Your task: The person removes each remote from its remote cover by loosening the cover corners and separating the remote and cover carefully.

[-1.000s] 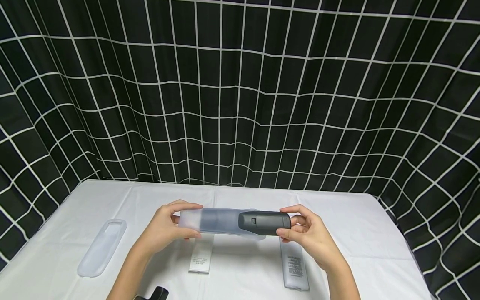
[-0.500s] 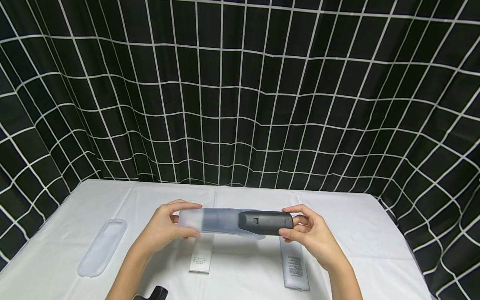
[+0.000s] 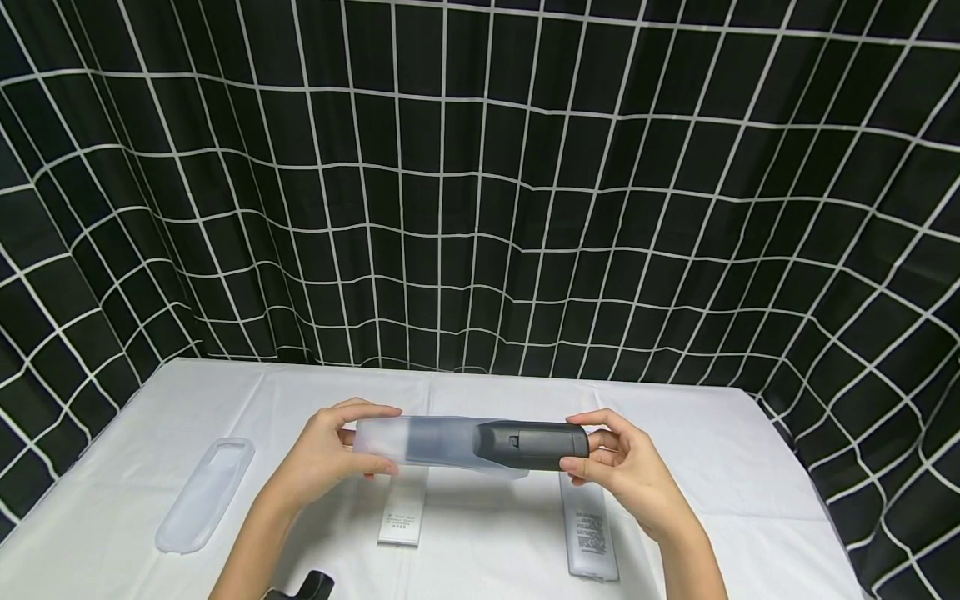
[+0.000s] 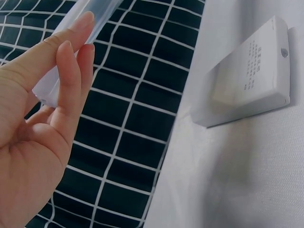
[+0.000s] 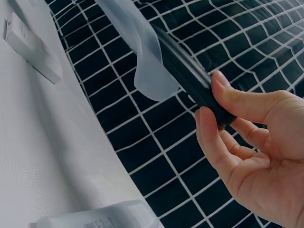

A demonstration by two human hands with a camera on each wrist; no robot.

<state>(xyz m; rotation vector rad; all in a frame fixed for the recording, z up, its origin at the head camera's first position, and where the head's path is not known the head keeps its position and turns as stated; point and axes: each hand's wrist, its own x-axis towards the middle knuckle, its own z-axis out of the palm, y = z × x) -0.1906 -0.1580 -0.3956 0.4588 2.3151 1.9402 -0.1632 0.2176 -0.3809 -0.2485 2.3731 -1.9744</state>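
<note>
Above the table, a black remote control (image 3: 551,446) lies level, its left part inside a translucent silicone cover (image 3: 438,442). My left hand (image 3: 330,454) pinches the cover's left end between thumb and fingers; that end looks pale, with no black behind it. At the other side my right hand (image 3: 618,467) grips the remote's bare right end, thumb on the near edge. In the right wrist view the cover's loose flap (image 5: 152,78) hangs off the black body (image 5: 190,71). The left wrist view has only the cover's pale end (image 4: 52,88) between the fingers.
An oval translucent cover (image 3: 204,497) lies on the white tablecloth (image 3: 487,550) at left. Beneath the hands are a slim white block with print (image 3: 401,517) and a translucent-covered device with a label (image 3: 590,533). A black object (image 3: 311,586) shows at the front edge.
My right hand has shifted slightly right with the remote, and my left hand slightly left with the cover. A little more of the remote shows outside the cover.
</note>
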